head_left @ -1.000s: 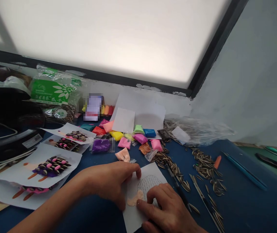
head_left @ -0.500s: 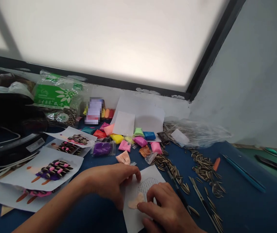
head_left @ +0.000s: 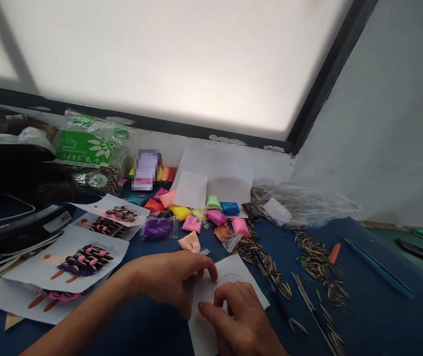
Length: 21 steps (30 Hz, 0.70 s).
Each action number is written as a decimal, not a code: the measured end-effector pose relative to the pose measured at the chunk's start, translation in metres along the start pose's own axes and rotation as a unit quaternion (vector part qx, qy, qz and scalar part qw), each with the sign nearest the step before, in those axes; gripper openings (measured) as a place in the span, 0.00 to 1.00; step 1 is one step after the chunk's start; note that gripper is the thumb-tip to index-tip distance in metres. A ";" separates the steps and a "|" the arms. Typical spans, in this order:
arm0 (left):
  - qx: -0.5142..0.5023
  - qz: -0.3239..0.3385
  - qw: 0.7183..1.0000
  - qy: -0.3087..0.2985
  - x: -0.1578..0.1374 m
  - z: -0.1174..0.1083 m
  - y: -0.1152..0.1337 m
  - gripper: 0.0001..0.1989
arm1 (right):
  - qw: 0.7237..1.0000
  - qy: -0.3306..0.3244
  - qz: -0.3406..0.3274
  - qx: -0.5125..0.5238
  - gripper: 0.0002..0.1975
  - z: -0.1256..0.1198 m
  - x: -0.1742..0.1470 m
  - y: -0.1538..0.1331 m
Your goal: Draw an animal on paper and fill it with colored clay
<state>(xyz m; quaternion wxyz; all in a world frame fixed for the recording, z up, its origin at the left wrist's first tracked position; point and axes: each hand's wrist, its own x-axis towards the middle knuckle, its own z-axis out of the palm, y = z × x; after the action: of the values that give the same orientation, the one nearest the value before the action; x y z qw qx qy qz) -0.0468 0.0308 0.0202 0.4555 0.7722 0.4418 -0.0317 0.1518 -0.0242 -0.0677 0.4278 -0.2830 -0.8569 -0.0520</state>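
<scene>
A white sheet of paper (head_left: 250, 272) lies in front of me, with a pencil-drawn rounded outline filled with scalloped lines. My left hand (head_left: 170, 279) rests at the sheet's left edge, fingers bent over it and thumb apart, holding nothing visible. Over the lower part of the drawing, my right hand (head_left: 243, 316) presses a thin patch of peach clay (head_left: 203, 318) onto the paper, thumb and bent forefinger apart. Most of that patch is hidden beneath the right hand. Just beyond my left hand sits an opened packet of peach clay (head_left: 190, 242).
Bright clay packets, such as a purple one (head_left: 157, 228), lie behind the sheet. Sunflower seeds (head_left: 310, 254), a black pen (head_left: 276, 291), a craft knife (head_left: 313, 306) and blue tweezers (head_left: 378, 267) are at right. Finished hedgehog pictures (head_left: 100, 282) stack at left. A phone (head_left: 146, 170) leans behind.
My right hand has shifted slightly left, so its thumb now covers more of the peach clay. My left hand stays nearly in place. The whole view has moved slightly.
</scene>
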 end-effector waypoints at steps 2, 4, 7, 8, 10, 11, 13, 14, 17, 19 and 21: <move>-0.002 0.006 1.000 -0.003 0.000 -0.001 0.000 0.35 | 1.000 -0.010 0.002 0.007 0.13 0.002 -0.003 0.001; -0.005 0.008 1.000 -0.005 0.000 -0.001 0.000 0.35 | 1.000 -0.022 0.001 0.017 0.13 0.003 -0.004 0.002; -0.008 0.008 1.000 -0.005 0.000 -0.001 -0.001 0.35 | 0.999 -0.027 -0.008 0.025 0.13 0.004 -0.005 0.002; -0.008 0.008 1.000 -0.005 0.000 -0.001 -0.002 0.35 | 0.999 -0.025 -0.011 0.026 0.12 0.004 -0.004 0.002; -0.007 0.011 1.000 -0.004 0.000 0.000 -0.002 0.35 | 0.999 -0.028 -0.013 0.024 0.12 0.003 -0.003 0.002; -0.006 0.012 1.000 -0.003 0.001 0.000 -0.002 0.34 | 0.999 -0.032 -0.013 0.023 0.11 0.003 -0.002 0.002; -0.003 0.014 1.000 -0.002 0.001 0.000 -0.002 0.34 | 0.999 -0.037 -0.021 0.017 0.11 0.001 0.000 0.002; -0.002 0.014 1.000 -0.002 0.001 0.000 -0.002 0.35 | 0.998 -0.044 -0.030 0.012 0.10 0.001 0.001 0.002; 0.001 0.012 1.000 -0.004 0.001 -0.001 -0.001 0.35 | 0.996 -0.066 -0.063 -0.003 0.10 0.000 0.002 0.003; 0.002 0.012 1.000 -0.004 0.001 -0.001 0.000 0.35 | 0.997 -0.047 -0.062 -0.003 0.11 0.000 0.003 0.002; 0.004 0.014 1.000 -0.004 0.001 -0.001 0.001 0.34 | 0.999 -0.020 -0.049 0.005 0.13 -0.003 0.005 0.002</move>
<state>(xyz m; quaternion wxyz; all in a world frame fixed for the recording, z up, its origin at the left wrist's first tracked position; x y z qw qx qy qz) -0.0462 0.0316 0.0210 0.4549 0.7798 0.4291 -0.0300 0.1522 -0.0215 -0.0619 0.4091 -0.2393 -0.8783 -0.0632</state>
